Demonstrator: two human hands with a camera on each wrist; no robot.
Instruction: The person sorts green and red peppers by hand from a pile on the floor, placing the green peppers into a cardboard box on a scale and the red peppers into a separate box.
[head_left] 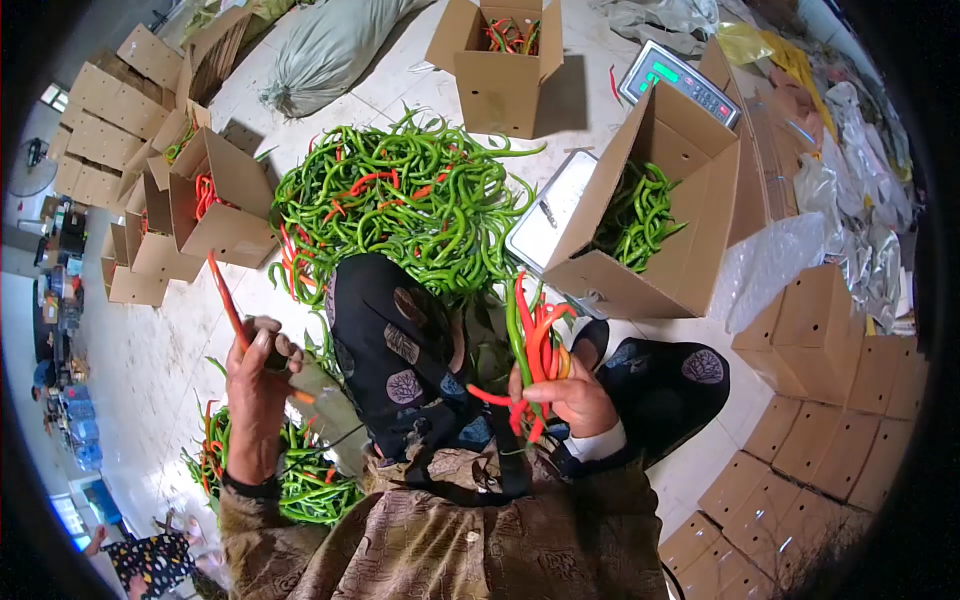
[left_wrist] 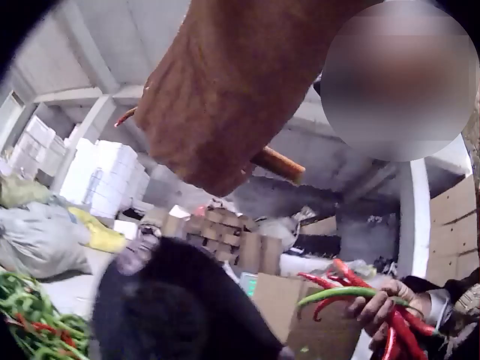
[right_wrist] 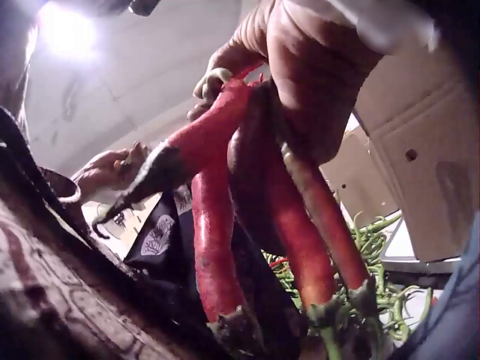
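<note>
While the person sits on the tiled floor (head_left: 150, 340), a wide pile (head_left: 400, 200) of green peppers, with some red ones mixed in, lies just in front of the knees. Beyond it a grey sack (head_left: 330, 45) lies on the floor. To the right of the pile, a big box (head_left: 650, 215) with green peppers inside stands tilted on a scale (head_left: 548, 215), its opening turned to the person. A far box (head_left: 500, 75) holds red and green peppers, and a left box (head_left: 220, 205) holds red ones. A small heap (head_left: 310, 485) of green peppers lies beside the left forearm.

The right hand (head_left: 575, 400) is over the lap, with its fingers curled round a bunch (head_left: 535, 340) of red peppers and one green, which points up and away from the body. The left hand (head_left: 258, 385) is raised at the left side and its fingers close on the lower end of one red pepper (head_left: 226, 300), which points toward the left box. In the left wrist view the fingers are hidden, and the orange stub (left_wrist: 281, 163) under the hand is probably the end of this pepper.
</note>
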